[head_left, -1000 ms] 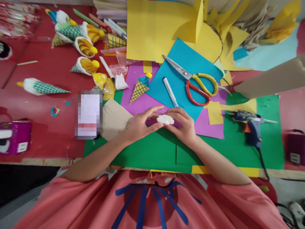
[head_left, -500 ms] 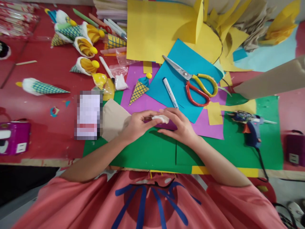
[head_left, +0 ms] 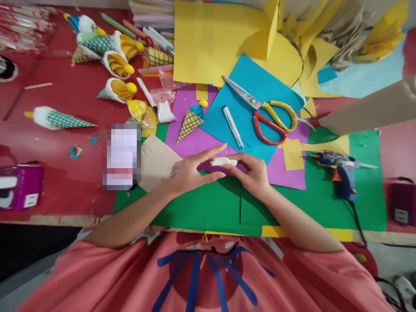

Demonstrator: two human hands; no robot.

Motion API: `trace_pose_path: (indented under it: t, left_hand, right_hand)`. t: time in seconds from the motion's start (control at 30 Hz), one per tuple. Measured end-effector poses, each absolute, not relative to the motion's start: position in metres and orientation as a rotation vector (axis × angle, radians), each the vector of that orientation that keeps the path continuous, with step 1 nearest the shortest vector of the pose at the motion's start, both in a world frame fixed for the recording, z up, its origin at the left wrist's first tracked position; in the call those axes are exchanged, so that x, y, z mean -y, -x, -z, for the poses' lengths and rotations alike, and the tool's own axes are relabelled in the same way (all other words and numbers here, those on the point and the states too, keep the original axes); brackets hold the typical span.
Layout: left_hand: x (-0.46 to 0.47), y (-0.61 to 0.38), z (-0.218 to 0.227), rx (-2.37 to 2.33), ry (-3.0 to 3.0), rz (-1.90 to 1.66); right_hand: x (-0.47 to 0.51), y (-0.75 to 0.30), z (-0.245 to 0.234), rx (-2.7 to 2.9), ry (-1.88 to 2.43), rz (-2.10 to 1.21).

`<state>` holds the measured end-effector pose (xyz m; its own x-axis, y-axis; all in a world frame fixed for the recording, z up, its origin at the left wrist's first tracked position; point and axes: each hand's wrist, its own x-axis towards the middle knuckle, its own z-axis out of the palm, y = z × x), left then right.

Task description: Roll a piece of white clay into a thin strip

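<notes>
A small, elongated lump of white clay [head_left: 224, 161] is pinched between the thumb and fingers of my right hand [head_left: 255, 173]. My left hand [head_left: 191, 173] is open around the lump's left end, thumb and fingers apart; whether it touches the clay I cannot tell. Beneath both hands lie purple paper [head_left: 282, 177] and a green sheet [head_left: 195, 208]. Just beyond them rest a white marker [head_left: 232, 127] on blue paper [head_left: 247, 73] and a small yellow paper cone [head_left: 190, 125] with a blue top and yellow ball.
Large scissors [head_left: 260, 104] lie on the blue paper. A glue gun [head_left: 345, 175] is at right near a brown paper roll [head_left: 367, 106]. At left are a phone [head_left: 121, 156], a bag of white material [head_left: 165, 112] and several decorated cones [head_left: 69, 118]. Yellow card [head_left: 208, 43] stands behind.
My left hand has let go of the white clay and opened its fingers. My right hand, open before, has closed on the lump's right end.
</notes>
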<state>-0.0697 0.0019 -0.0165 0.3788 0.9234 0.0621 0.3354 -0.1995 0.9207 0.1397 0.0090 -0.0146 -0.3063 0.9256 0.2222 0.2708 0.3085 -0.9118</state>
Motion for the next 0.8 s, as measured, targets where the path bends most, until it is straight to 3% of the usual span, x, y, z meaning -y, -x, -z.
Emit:
trace_pose_path:
  t: [0.2, 0.53, 0.8]
  left_hand:
    - [-0.0025, 0.0673, 0.0191, -1.048, -1.999, -0.992]
    - [-0.0013, 0.0636, 0.0174, -1.202, -1.518, -0.880]
    - [-0.0023, 0.0671, 0.0148, -1.173, -1.494, -0.820]
  right_hand:
    - [-0.0111, -0.1421, 0.0184, 1.765, 1.066, -1.183]
    - [-0.0119, -0.1407, 0.0230, 1.918, 0.924, -0.873]
    - [-0.0097, -0.1406, 0.0208, 1.909, 0.946, -0.863]
